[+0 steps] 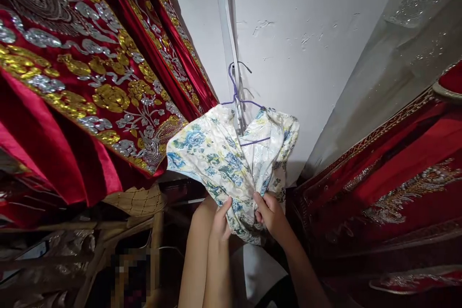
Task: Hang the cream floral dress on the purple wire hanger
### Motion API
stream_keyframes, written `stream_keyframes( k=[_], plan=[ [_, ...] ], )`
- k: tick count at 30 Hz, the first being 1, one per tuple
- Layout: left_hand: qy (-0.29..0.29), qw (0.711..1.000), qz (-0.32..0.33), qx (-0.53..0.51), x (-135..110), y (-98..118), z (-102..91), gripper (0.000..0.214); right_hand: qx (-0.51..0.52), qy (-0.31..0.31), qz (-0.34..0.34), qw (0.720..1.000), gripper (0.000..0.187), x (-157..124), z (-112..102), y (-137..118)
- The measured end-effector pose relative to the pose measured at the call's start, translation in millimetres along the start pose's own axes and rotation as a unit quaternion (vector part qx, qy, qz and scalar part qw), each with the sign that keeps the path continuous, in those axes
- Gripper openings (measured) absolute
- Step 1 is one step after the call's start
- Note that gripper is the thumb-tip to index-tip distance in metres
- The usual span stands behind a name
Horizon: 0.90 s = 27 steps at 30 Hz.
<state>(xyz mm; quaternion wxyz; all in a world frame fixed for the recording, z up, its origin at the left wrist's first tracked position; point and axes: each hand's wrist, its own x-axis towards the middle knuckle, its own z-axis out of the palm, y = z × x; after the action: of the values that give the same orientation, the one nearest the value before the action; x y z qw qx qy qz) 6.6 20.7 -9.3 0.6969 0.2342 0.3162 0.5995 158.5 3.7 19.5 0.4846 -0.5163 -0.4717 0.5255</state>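
Observation:
A white blouse with blue and yellow flowers (224, 159) hangs in front of me on a purple hanger (249, 102). Its V-shaped front opening shows the pale inside and the hanger's lower bar. My left hand (222, 219) grips the lower left part of the blouse, thumb on the front and the other fingers hidden behind the cloth. My right hand (269, 209) pinches the edge of the front opening near the waist. The blouse's lower end hangs just above my lap.
Red garments with gold and silver embroidery (111, 96) hang close on the left. More red embroidered cloth (397, 178) and a sheer beaded fabric (415, 48) hang on the right. A white wall (288, 24) with a pale vertical strip (226, 14) stands behind; a wooden frame (155, 236) is at lower left.

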Motion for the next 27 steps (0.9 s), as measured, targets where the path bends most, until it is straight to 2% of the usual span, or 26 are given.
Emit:
stream_keyframes(
  k=[3, 6, 10, 16, 19, 23, 27],
  plan=[
    [0.063, 0.998, -0.008, -0.011, -7.1, 0.2, -0.6, 0.075, -0.055, 0.016, -0.011, 0.998, 0.052, -5.2, -4.0, -1.9],
    [0.095, 0.995, -0.006, 0.003, -14.4, 5.4, 5.2, 0.076, -0.052, 0.022, -0.003, 0.998, 0.053, -12.4, -6.5, -3.0],
    [0.067, 0.997, -0.018, 0.021, -23.8, 12.4, 16.3, 0.076, 0.039, 0.002, 0.026, 0.999, 0.051, -16.1, -3.3, -8.8],
    [0.044, 0.998, -0.021, 0.046, -34.9, 17.5, 26.5, 0.079, 0.13, 0.016, -0.024, 0.991, 0.05, -17.6, 5.5, -15.3],
    [0.029, 0.996, -0.027, 0.074, -40.5, 21.8, 22.9, 0.077, 0.148, 0.03, -0.025, 0.988, 0.054, -17.1, 10.2, -8.7],
    [0.043, 0.993, -0.024, 0.103, -44.9, 24.7, 14.4, 0.075, 0.131, 0.012, -0.01, 0.991, 0.048, -15.2, 12.6, -0.3],
    [0.029, 0.993, -0.025, 0.11, -41.8, 23.7, 5.8, 0.07, 0.107, 0.002, -0.01, 0.994, 0.041, -15.7, 10.8, -1.8]
  ],
)
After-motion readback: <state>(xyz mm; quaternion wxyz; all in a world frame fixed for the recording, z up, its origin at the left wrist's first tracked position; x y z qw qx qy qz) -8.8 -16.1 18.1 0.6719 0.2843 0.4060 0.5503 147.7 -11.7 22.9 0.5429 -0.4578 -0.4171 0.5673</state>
